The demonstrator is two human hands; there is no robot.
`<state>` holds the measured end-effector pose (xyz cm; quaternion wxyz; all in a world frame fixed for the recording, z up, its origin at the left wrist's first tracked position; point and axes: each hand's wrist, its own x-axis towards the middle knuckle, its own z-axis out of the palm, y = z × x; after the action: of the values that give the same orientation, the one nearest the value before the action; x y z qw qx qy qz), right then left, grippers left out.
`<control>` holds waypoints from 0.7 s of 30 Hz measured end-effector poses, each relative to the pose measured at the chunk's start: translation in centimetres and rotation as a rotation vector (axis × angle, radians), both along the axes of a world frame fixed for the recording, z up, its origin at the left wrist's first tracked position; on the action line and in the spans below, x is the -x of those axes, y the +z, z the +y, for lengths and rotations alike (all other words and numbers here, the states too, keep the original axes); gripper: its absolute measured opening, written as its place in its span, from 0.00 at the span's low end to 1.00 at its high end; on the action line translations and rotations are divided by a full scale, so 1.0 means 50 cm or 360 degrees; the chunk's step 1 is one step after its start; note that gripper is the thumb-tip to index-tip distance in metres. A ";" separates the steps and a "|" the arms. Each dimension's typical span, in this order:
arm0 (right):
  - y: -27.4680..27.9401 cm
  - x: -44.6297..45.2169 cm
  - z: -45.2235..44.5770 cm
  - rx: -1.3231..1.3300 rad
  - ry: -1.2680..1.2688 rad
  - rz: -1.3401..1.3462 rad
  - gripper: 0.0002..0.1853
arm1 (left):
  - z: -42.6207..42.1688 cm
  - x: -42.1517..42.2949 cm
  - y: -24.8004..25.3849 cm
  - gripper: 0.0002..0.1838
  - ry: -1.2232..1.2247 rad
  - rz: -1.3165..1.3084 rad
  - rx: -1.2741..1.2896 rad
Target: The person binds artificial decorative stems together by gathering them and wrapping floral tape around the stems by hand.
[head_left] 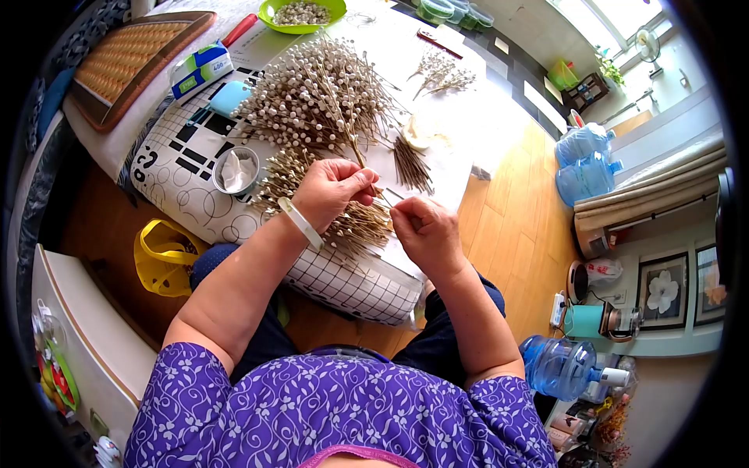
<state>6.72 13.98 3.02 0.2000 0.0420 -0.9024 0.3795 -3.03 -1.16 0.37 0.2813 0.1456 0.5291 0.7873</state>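
Observation:
My left hand (pixel 331 191) pinches the lower stems of a branch (pixel 349 125) tipped with small pale beads, which points up and away from me. To its right, my right hand (pixel 425 230) is closed in a pinch. A thin strand seems to run between the two hands, but what the right fingers hold is too small to make out. Behind the branch lies a large pile of white-beaded stems (pixel 300 90). More thin stems with beige tips (pixel 351 226) lie under and beside my hands. A bundle of bare brown sticks (pixel 412 165) rests just beyond my right hand.
On the table (pixel 226 207) stand a small cup with white tissue (pixel 236 171), a tissue pack (pixel 201 72), a green bowl of beads (pixel 303 14) and finished-looking sprigs (pixel 443 74). A yellow bag (pixel 165 257) is at lower left; blue water jugs (pixel 585 175) stand right.

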 end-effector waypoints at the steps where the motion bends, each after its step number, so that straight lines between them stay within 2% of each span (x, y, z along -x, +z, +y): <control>1: -0.004 0.000 0.002 0.0000 -0.0001 0.0001 0.03 | 0.000 0.001 -0.001 0.08 -0.0001 0.0001 0.0000; 3: -0.013 0.001 0.007 0.0151 -0.0080 -0.0055 0.03 | 0.000 0.002 -0.003 0.08 -0.0003 -0.0007 0.0007; 7: -0.001 -0.008 0.002 0.0160 -0.0150 -0.0053 0.04 | 0.000 -0.001 0.001 0.09 -0.0006 -0.0012 0.0005; 16: -0.014 -0.001 0.007 -0.0043 -0.0029 0.0055 0.05 | 0.001 0.000 -0.002 0.09 0.0001 -0.0007 0.0019; 21: -0.002 -0.005 -0.004 0.0015 -0.0050 0.0051 0.05 | 0.001 0.001 -0.004 0.09 -0.0014 -0.0027 0.0017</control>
<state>6.99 13.78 2.92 0.2206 0.0329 -0.8978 0.3798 -3.07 -1.11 0.19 0.2899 0.1398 0.5303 0.7844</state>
